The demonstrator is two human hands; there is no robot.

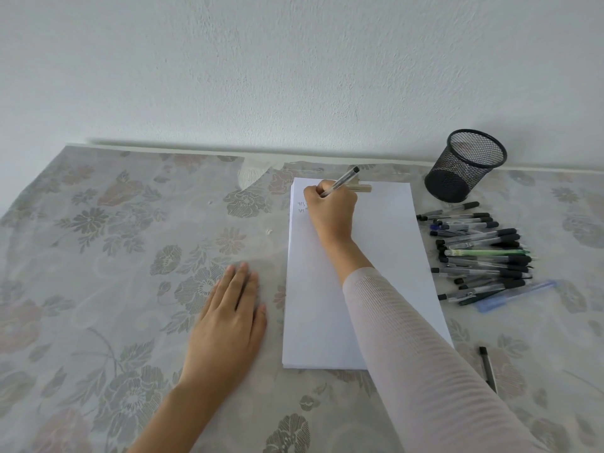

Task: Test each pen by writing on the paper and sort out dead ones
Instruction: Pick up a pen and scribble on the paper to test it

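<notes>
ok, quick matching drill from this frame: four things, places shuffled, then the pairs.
Things:
1. mesh pen cup
2. pile of pens
3. left hand
4. lone pen

Places:
A. flat on the tablecloth, left of the paper
B. right of the paper, mid table
C. far right, by the wall
D. near edge, right of the sleeve

Pairs: 1-C, 2-B, 3-A, 4-D

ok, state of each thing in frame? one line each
right hand: shut on pen, writing near top left of paper
pen: tilted, tip hidden by the hand
left hand: open, flat on tablecloth, left of paper
paper: stacked flat, two short marks at top left
mesh cup: upright, no pens seen inside
pen pile: lying loose, right of paper
lone pen: lying apart, near right
</notes>
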